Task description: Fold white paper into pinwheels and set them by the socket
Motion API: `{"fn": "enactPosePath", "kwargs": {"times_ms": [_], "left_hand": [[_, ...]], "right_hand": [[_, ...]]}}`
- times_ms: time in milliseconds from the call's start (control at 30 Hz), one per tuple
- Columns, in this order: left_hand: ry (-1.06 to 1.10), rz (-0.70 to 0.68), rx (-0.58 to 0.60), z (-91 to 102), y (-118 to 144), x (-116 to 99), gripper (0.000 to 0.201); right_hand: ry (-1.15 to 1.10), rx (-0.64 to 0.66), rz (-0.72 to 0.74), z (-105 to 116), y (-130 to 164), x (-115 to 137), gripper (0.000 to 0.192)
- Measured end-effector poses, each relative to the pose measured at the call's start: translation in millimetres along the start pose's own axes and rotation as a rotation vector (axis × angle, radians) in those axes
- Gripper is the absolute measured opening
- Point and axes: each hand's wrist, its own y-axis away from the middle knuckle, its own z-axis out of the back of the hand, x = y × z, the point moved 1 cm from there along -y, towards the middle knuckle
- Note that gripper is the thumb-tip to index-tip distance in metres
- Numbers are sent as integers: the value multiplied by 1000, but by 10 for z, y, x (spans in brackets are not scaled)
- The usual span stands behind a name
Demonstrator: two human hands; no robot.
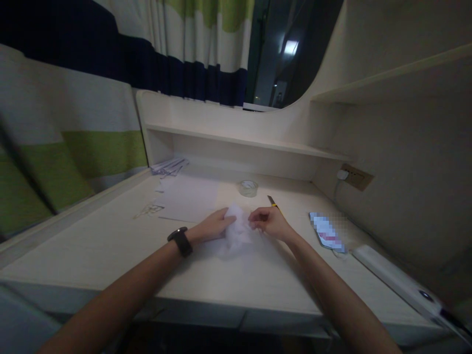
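Observation:
A crumpled piece of thin white paper (pixel 238 236) is between my hands, just above the desk. My left hand (pixel 212 227) grips its left side, thumb on top, with a dark watch (pixel 180 241) on that wrist. Close against the paper's right edge, my right hand (pixel 271 222) has its thumb and fingers pinched together. Whatever those fingertips hold is too small to make out. Behind the hands stands a roll of clear tape (pixel 248 188). A yellow and dark utility knife (pixel 273 202) lies partly hidden behind my right hand, blade showing.
White sheets (pixel 190 196) lie at the desk's left, with folded paper strips (pixel 169 166) behind and small scraps (pixel 150 210) beside them. On the right are a phone (pixel 326 231) and a long white power strip (pixel 398 282). A shelf (pixel 243 140) runs along the back, near a wall socket (pixel 356 177).

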Motion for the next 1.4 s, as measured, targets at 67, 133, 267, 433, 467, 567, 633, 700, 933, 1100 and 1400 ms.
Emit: {"fn": "enactPosePath", "kwargs": {"times_ms": [67, 133, 267, 433, 467, 567, 633, 700, 933, 1100, 1400], "left_hand": [[33, 15, -2, -4, -12, 8, 28], [73, 16, 1, -9, -26, 7, 25], [134, 56, -2, -25, -34, -19, 21], [187, 100, -2, -29, -22, -22, 22], [186, 100, -1, -27, -25, -13, 21], [192, 99, 0, -27, -35, 8, 21], [205, 102, 5, -31, -29, -2, 22], [197, 110, 10, -34, -11, -30, 24], [97, 89, -9, -22, 16, -80, 29], [38, 25, 43, -47, 4, -59, 32], [216, 126, -47, -34, 70, -115, 28]], "right_hand": [[68, -27, 53, -5, 0, 19, 12], [193, -63, 143, -5, 11, 62, 13], [354, -78, 266, -11, 46, 140, 13], [352, -22, 284, -74, 58, 112, 11], [359, -38, 291, -93, 58, 101, 10], [381, -90, 321, -155, 58, 72, 10], [376, -103, 337, -189, 61, 61, 11], [361, -102, 352, -193, 65, 60, 11], [397, -230, 262, 66, 40, 113, 13], [377, -227, 142, 29, 8, 41, 38], [353, -212, 392, -203, 50, 12, 20]]}}
